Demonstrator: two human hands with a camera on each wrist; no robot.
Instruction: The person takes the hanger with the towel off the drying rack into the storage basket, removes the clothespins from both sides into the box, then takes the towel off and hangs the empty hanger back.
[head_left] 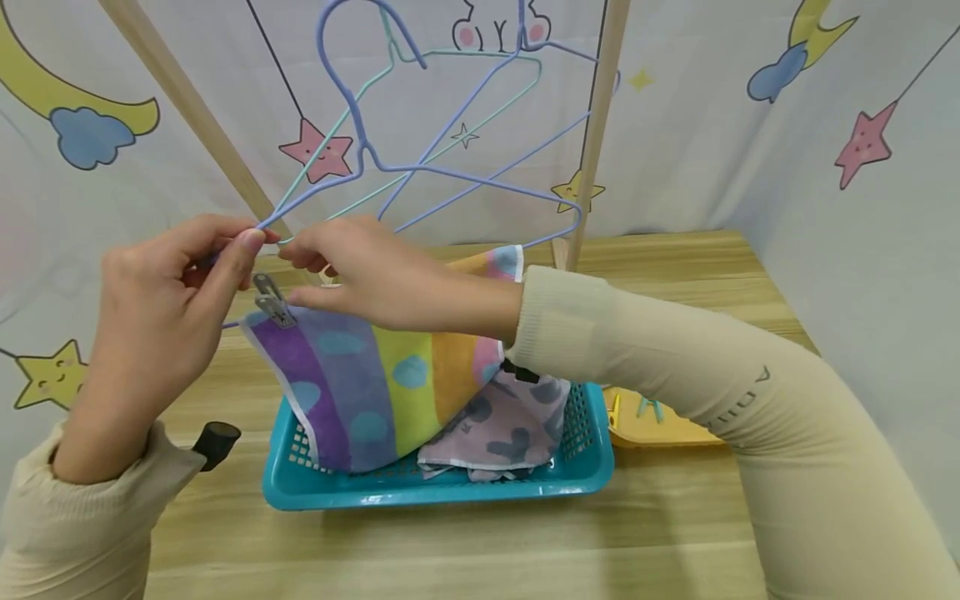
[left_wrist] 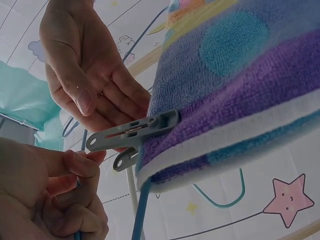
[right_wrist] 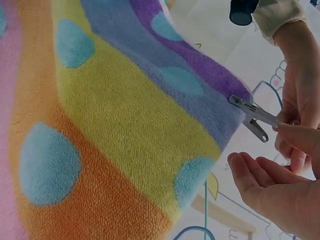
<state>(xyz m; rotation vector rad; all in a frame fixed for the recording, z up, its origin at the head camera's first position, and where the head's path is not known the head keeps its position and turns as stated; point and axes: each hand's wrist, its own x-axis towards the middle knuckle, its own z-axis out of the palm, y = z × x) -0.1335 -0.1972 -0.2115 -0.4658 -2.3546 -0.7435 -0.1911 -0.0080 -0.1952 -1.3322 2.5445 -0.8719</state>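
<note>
My left hand [head_left: 161, 308] pinches the left end of a purple-blue wire hanger [head_left: 465, 173] between thumb and fingers. A striped towel [head_left: 352, 375] with blue dots hangs from the hanger's lower bar. A grey clothes peg [head_left: 273, 300] bites the towel's upper left corner over the bar, its handles pointing up. My right hand [head_left: 382, 275] is beside the peg with its fingers loosely extended. In the right wrist view its thumb overlaps the end of the peg [right_wrist: 252, 112], while the fingers are apart from it. The left wrist view shows the peg [left_wrist: 135, 132] at the towel edge.
Below the towel stands a teal basket [head_left: 442, 500] with a pinkish-grey patterned cloth [head_left: 517, 425] inside. To its right is a yellow tray [head_left: 660, 432] with small pegs. More wire hangers [head_left: 450, 54] hang behind, between wooden posts [head_left: 600, 125].
</note>
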